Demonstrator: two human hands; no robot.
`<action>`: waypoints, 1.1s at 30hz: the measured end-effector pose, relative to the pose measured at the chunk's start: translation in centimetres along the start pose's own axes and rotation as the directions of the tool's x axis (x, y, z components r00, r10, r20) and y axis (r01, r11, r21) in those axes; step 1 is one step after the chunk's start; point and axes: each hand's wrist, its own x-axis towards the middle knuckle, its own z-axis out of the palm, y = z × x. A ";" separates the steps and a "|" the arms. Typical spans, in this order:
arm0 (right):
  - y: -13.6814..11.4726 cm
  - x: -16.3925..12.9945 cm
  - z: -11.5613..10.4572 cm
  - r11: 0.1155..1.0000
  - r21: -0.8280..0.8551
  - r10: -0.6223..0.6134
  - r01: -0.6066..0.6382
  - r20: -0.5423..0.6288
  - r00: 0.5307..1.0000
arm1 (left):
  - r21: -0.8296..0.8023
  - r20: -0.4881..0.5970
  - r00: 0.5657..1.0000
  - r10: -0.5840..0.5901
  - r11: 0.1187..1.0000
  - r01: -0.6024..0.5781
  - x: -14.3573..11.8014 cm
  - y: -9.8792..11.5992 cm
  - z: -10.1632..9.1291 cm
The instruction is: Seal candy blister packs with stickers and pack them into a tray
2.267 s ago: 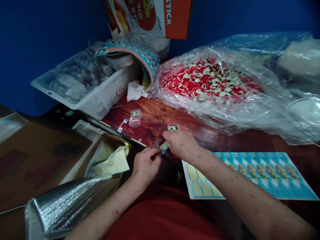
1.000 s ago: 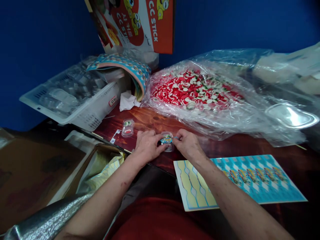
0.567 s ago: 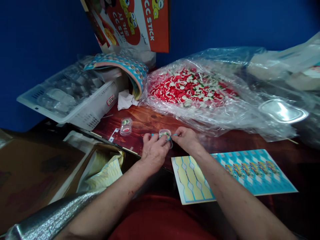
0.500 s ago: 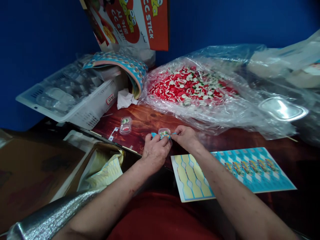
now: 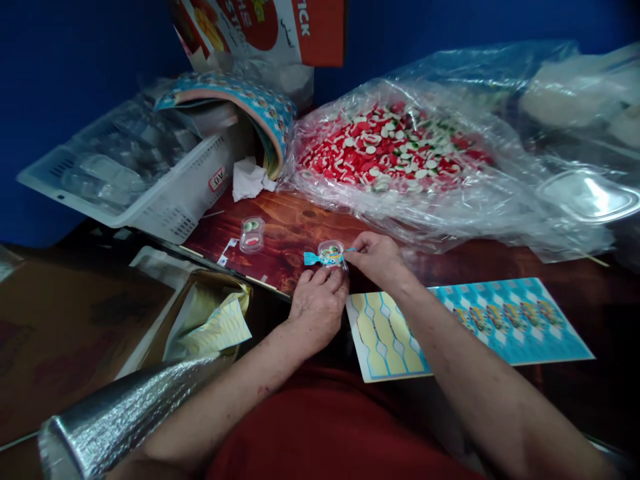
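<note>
The table [image 5: 310, 230] is dark red-brown wood with a glossy, smooth finish. On it, the small container [image 5: 331, 253] is clear shiny plastic, with a blue paper-like sticker [image 5: 314, 259] across it. Behind it, the big bag [image 5: 430, 180] is thin, crinkled, transparent plastic film. Near the table's front edge, the sticker sheet [image 5: 500, 320] looks like smooth, slightly glossy paper. At the table's left end, the basket [image 5: 180, 200] is matt white plastic.
</note>
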 end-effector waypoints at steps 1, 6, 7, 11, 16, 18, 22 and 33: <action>0.0 0.1 0.0 1.000 -0.025 0.001 -0.001 0.006 1.000 | 0.002 0.006 1.000 -0.001 1.000 0.001 0.0 0.0 -0.1; 0.3 0.7 -0.1 0.985 -0.175 0.009 0.001 0.060 0.998 | 0.004 0.031 0.999 -0.039 0.999 0.039 0.1 0.3 -0.5; 0.4 0.8 -0.1 0.982 -0.187 0.013 0.000 0.069 0.998 | 0.007 0.036 0.998 -0.059 0.998 0.059 0.2 0.3 -0.5; -0.1 0.6 -1.0 0.952 -0.306 -0.002 0.023 0.066 0.998 | 0.022 0.067 0.994 -0.086 0.996 0.085 0.3 0.4 -0.4; -2.3 1.1 -1.4 0.786 -0.498 -0.353 0.367 0.127 0.927 | 0.014 0.079 0.994 -0.077 0.997 0.076 0.1 0.2 -0.4; -3.1 2.0 -1.1 0.817 -0.375 -0.326 0.437 0.325 0.888 | -0.002 0.079 0.994 -0.082 0.997 0.082 -0.2 0.0 -0.5; -3.5 3.3 -0.9 0.927 -0.226 -0.181 0.300 0.431 0.884 | -0.047 0.062 0.996 -0.058 0.997 0.061 -0.9 -0.4 -0.4; -1.8 -2.6 -2.6 0.511 0.859 -0.244 0.038 0.103 0.964 | -0.987 0.069 0.727 -0.683 0.060 0.151 0.6 -0.9 -2.7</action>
